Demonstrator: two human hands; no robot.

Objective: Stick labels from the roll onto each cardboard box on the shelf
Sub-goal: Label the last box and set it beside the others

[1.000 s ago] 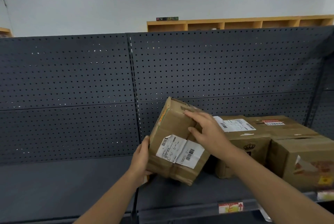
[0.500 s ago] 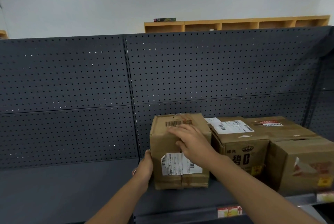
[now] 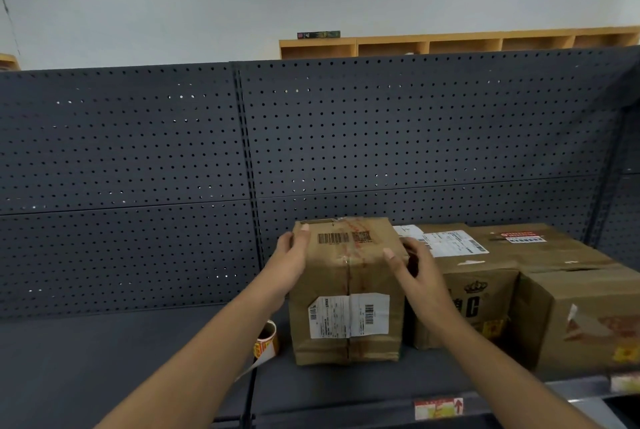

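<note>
Two bare hands are steadying an upright cardboard box (image 3: 346,290) on the dark shelf (image 3: 104,359), the left hand (image 3: 289,262) pressing its left side with the thumb on the top edge, the right hand (image 3: 415,269) cupping the upper right corner; the fingers are curving around the carton rather than clenching. The box is standing just beside a second carton (image 3: 460,286) to its right, with a third (image 3: 585,310) beyond. The label roll (image 3: 266,342) is resting on the shelf at the box's lower left, partly hidden by the left forearm, a strip of backing trailing toward the shelf edge.

The step appears to be squaring the box before labelling. Doing it well likely means setting the carton flat, facing front, choosing a bare patch clear of the printed shipping label (image 3: 348,316), then freeing one hand for the roll.
</note>
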